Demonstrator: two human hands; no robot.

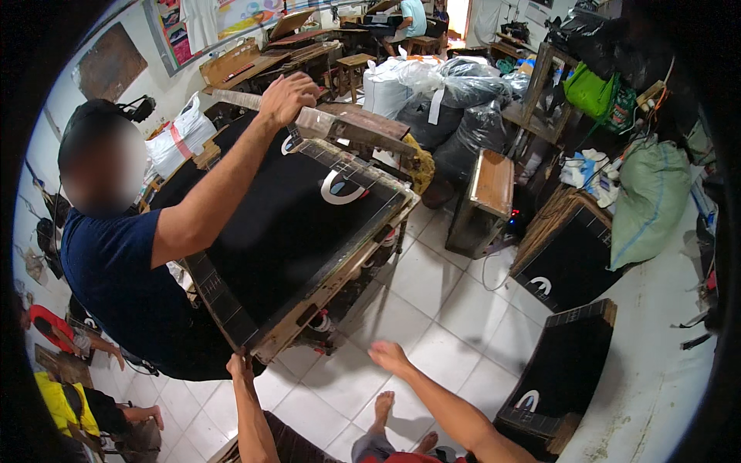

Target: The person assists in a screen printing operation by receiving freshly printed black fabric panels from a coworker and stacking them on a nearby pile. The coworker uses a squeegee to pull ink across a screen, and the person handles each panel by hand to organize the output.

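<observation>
A wide board point(266, 349) with a wooden edge lies before me, spread with black cloth point(285, 224). White and blue eye-shaped prints mark the cloth's far side, and grid lines run along its borders. At the near corner of this board, my left hand point(241, 366) is closed, its fingers curled at the edge. Whether it pinches cloth or wood is hard to make out. My right hand point(390, 357) is held over the tiled floor, right of the board, touching nothing; its fingers are stretched out and hold nothing.
A co-worker in a dark blue shirt point(116, 270) stands left, one arm reaching over the board. On the right are black printed panels point(559, 363) on stacked boards, a green sack point(652, 201) and a wooden box point(482, 204). Plastic bags point(471, 85) fill the back.
</observation>
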